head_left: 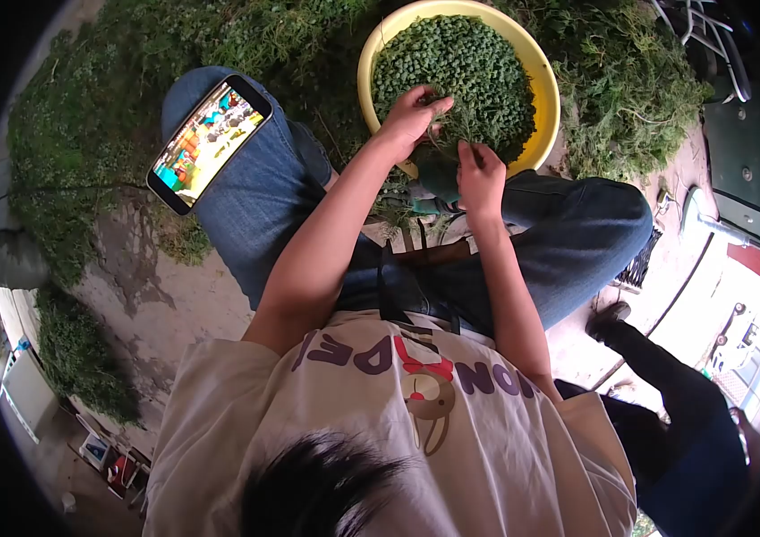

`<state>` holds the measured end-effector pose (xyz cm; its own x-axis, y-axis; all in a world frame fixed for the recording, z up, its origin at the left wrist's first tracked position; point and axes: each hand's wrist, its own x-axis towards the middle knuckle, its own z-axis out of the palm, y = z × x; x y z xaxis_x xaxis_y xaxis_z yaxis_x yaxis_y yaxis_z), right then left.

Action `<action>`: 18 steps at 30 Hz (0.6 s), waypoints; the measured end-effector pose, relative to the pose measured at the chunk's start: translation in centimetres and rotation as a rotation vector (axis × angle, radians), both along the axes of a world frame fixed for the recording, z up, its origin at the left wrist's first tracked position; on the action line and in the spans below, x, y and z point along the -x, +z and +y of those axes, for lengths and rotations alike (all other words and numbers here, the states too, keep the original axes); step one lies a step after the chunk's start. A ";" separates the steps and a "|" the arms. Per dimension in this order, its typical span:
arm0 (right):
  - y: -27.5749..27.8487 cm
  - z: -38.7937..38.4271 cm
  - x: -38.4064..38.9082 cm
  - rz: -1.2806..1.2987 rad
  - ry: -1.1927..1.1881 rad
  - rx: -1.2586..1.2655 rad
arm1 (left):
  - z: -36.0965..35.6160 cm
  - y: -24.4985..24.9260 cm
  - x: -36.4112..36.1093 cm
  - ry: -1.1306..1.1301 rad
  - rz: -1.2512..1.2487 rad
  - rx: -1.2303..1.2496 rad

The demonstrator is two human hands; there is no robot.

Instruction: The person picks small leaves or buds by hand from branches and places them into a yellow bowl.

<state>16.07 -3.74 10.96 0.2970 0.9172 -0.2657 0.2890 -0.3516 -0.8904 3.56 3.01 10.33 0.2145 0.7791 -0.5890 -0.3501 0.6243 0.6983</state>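
Note:
A yellow basin (548, 134) filled with small green seed cones (451, 58) stands in front of my knees. Over its near side, my left hand (411, 121) is closed, thumb and fingers pinching a thin leafy sprig (453, 134). Close beside it, my right hand (482, 179) has its thumb and forefinger bent round the other end of the same sprig. The fingertips of both hands are just above the cones. Fine detail of the sprig is blurred against the green behind it.
A phone (210, 143) with a lit screen lies on my left thigh. Heaps of cut green branches (621, 98) surround the basin, with a long pile (111, 143) at the left. Another person in dark clothes (684, 430) is at the lower right. Metal chair legs (724, 54) show at the upper right.

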 end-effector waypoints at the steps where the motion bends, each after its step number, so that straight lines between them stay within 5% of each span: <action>1: -0.1 0.0 0.1 0.000 0.000 0.000 | 0.0 -0.1 0.0 0.000 0.000 0.000; 4: 0.1 0.0 0.3 0.020 0.006 -0.010 | -0.2 -0.4 -0.3 0.035 0.019 0.023; 13: 2.9 0.2 0.2 0.632 -0.256 0.323 | -0.5 -0.7 -0.1 -0.010 -0.210 -0.118; 18: 3.0 0.3 0.1 0.670 -0.267 0.306 | -0.6 -1.1 -0.2 -0.162 0.071 -0.201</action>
